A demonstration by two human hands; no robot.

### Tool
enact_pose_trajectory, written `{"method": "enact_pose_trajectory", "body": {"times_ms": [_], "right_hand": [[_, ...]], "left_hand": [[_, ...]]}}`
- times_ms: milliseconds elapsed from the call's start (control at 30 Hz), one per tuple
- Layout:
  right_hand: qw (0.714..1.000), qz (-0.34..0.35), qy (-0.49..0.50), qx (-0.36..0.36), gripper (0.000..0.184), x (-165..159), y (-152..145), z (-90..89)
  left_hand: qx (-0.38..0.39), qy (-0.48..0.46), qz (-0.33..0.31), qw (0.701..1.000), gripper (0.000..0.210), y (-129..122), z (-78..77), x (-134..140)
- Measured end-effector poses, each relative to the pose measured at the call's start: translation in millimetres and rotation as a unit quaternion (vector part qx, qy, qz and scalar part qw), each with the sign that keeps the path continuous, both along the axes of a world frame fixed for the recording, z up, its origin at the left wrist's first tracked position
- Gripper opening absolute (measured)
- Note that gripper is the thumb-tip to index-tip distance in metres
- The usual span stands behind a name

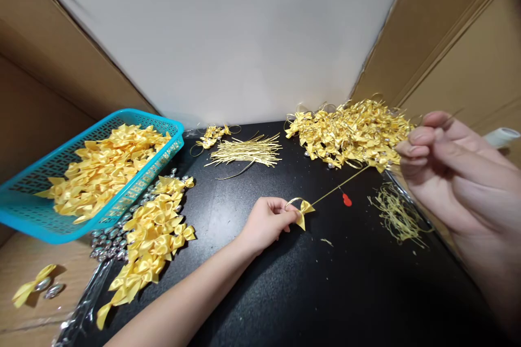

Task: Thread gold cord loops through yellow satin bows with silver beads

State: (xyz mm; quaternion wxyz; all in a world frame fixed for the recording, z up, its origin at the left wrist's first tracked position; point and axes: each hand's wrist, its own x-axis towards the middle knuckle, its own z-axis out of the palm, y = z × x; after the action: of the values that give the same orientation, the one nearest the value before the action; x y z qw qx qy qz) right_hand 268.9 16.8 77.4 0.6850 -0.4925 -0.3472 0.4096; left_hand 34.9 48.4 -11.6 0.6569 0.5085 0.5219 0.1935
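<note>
here, left hand (pixel 269 222) pinching a yellow bow (pixel 303 217), raised right hand (pixel 459 173) pinched narrow on a gold cord (pixel 338 187)

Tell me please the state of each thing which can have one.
Left hand: pinching the held bow
Right hand: pinching the gold cord
Held bow: folded
Gold cord: drawn straight
Blue basket: open-topped, holding yellow bows
Corded bows: heaped
Cut cords: bunched, lying flat
Cord scraps: tangled
Silver beads: loose, heaped
</note>
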Motion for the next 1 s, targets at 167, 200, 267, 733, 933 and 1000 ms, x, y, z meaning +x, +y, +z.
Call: {"method": "enact_pose_trajectory", "body": {"times_ms": [167,200,267,733,933,1000], "right_hand": [[0.999,0.017,-0.031,0.019,0.012,-1.3,2.6,-6.7],[0.999,0.032,-0.033,0.028,0.008,-1.7,2.4,-8.4],[0.997,0.066,-0.027,0.04,0.005,-4.1,1.9,-11.9],[0.921,0.163,-0.351,-0.053,0.019,-69.7,15.6,-81.8],[0.925,0.104,-0.361,-0.061,0.018,-75.2,17.3,-102.8],[0.933,0.092,-0.339,-0.076,0.02,-71.8,18.5,-105.4]], "left_hand": [[-0.003,-0.012,0.01,1.0,0.01,-0.3,-2.9,0.7],[-0.004,-0.017,0.013,1.0,0.01,-0.3,-4.0,0.8],[-0.006,-0.027,0.013,1.0,0.012,0.0,-6.1,0.8],[0.027,-0.054,0.059,0.996,0.024,-2.4,-8.7,0.6],[0.099,-0.047,0.119,0.987,0.016,2.1,-16.1,-1.5],[0.11,-0.045,0.133,0.984,0.014,4.0,-17.5,-2.0]]}}
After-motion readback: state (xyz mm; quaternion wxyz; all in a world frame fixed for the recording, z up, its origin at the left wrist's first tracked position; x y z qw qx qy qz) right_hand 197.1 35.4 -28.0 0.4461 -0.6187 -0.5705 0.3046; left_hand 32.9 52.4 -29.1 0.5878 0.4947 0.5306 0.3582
